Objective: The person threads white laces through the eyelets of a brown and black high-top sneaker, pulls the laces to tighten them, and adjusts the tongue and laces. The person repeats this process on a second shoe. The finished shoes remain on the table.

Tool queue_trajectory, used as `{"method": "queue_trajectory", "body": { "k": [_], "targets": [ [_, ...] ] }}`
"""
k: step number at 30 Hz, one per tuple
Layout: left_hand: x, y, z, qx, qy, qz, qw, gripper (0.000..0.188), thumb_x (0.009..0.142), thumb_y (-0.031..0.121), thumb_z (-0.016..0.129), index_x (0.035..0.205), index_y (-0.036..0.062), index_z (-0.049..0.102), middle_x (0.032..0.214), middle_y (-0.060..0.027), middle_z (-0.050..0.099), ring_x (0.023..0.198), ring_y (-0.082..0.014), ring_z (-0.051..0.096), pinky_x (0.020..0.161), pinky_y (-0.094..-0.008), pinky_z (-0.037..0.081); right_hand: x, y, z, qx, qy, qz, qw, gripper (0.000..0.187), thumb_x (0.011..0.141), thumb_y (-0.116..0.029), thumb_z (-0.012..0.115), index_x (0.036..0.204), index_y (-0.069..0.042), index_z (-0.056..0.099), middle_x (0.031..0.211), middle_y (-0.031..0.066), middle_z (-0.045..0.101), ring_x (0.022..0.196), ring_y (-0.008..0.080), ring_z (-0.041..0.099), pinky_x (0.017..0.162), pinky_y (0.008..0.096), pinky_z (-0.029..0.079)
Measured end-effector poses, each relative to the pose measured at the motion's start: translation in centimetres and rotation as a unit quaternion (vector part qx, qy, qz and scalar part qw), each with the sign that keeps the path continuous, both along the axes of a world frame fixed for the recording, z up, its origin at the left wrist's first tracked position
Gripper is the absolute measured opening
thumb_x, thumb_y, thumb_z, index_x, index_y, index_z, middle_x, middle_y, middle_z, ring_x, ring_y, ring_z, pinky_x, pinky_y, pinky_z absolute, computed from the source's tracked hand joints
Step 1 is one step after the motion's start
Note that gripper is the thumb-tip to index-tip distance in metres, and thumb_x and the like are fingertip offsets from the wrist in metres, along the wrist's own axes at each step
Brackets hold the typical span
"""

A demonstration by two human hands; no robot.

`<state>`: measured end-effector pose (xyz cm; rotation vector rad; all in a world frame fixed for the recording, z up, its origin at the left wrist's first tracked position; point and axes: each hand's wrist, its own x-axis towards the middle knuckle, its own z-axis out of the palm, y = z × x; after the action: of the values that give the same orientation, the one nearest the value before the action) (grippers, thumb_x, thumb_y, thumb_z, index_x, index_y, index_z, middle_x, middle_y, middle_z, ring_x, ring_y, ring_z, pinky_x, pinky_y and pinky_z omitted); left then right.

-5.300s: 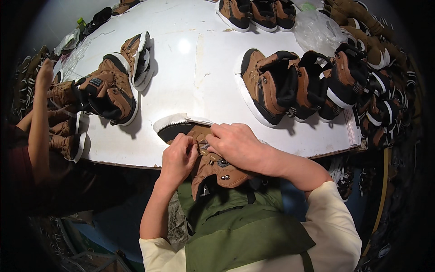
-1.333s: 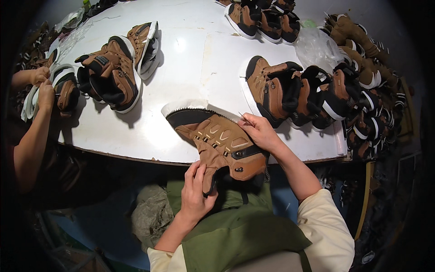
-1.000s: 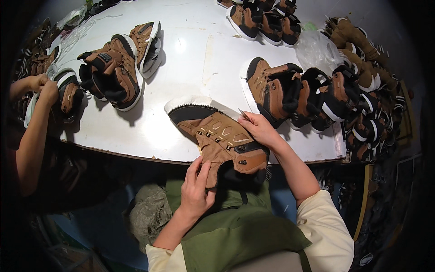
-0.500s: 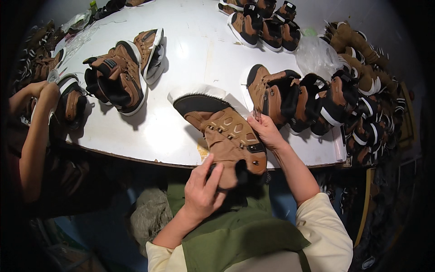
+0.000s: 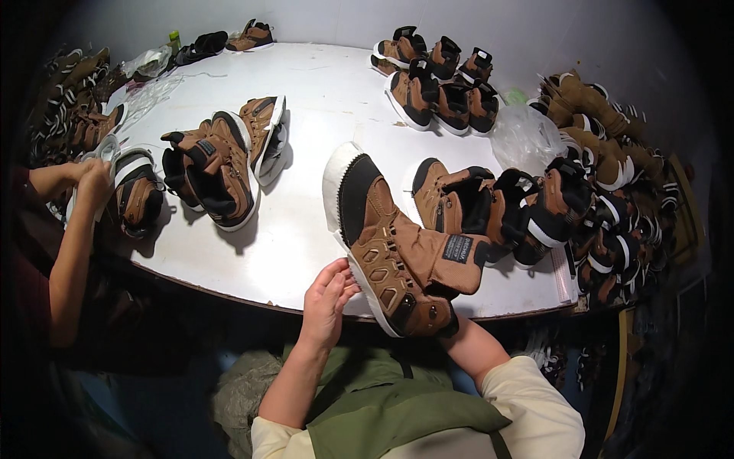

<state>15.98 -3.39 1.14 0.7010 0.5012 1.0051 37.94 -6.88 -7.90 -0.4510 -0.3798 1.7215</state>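
Head view: my left hand [image 5: 327,300] steadies the brown boot [image 5: 394,249] at the desk [image 5: 321,115] near edge; right hand hidden, grip unclear; best kept level.

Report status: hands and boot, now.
Left hand open, fingertips on brown boot's white sole edge. Right hand hidden under boot, seemingly holding it. Boot tilted over table rim, other boots close right.

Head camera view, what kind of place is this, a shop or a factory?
Most likely a footwear workshop or factory bench, not a shop. Dozens of matching brown boots crowd a white worktable, the left hand steadies a brown boot, and a co-worker's hand handles another.
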Motion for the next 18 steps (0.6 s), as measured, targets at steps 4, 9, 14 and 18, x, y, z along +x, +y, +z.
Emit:
{"method": "queue_trajectory", "body": {
  "k": [4,9,14,18],
  "targets": [
    [0.8,0.4,0.7,-0.035,-0.040,-0.025,0.998,0.030,0.097,0.019,0.058,0.120,0.0009,0.052,0.095,-0.0001,0.061,0.082,-0.0082,0.056,0.079,-0.0232,0.048,-0.4,-0.9,-0.3,0.000,0.012,0.002,1.000,0.035,0.101,-0.032,0.049,0.123,-0.004,0.052,0.113,0.0079,0.059,0.101,0.0172,0.058,0.087,0.0319,0.050],
    [1.0,0.5,0.2,-0.045,-0.067,-0.012,0.997,0.018,0.098,0.017,0.055,0.110,0.0034,0.057,0.095,-0.0005,0.065,0.078,-0.0058,0.056,0.072,-0.0220,0.045,-0.6,-1.6,-0.6,-0.005,0.020,0.000,1.000,0.039,0.101,-0.034,0.047,0.128,-0.005,0.048,0.119,0.0097,0.056,0.106,0.0196,0.056,0.091,0.0342,0.048],
    [0.7,0.1,1.0,-0.023,-0.054,-0.005,0.998,0.015,0.097,0.017,0.057,0.106,0.0044,0.057,0.090,0.0002,0.064,0.075,-0.0050,0.055,0.069,-0.0211,0.044,-0.6,-1.6,-0.4,-0.005,0.011,0.002,1.000,0.044,0.102,-0.036,0.046,0.133,-0.006,0.045,0.126,0.0114,0.054,0.112,0.0219,0.054,0.095,0.0365,0.047],
    [0.2,0.1,1.1,-0.015,-0.068,-0.004,0.998,0.012,0.097,0.014,0.055,0.104,0.0044,0.055,0.090,0.0000,0.063,0.075,-0.0050,0.054,0.070,-0.0210,0.044,-0.3,-1.4,0.3,-0.005,-0.016,0.006,1.000,0.047,0.102,-0.037,0.045,0.138,-0.007,0.042,0.131,0.0127,0.051,0.116,0.0237,0.053,0.098,0.0383,0.046]
  ]
}}
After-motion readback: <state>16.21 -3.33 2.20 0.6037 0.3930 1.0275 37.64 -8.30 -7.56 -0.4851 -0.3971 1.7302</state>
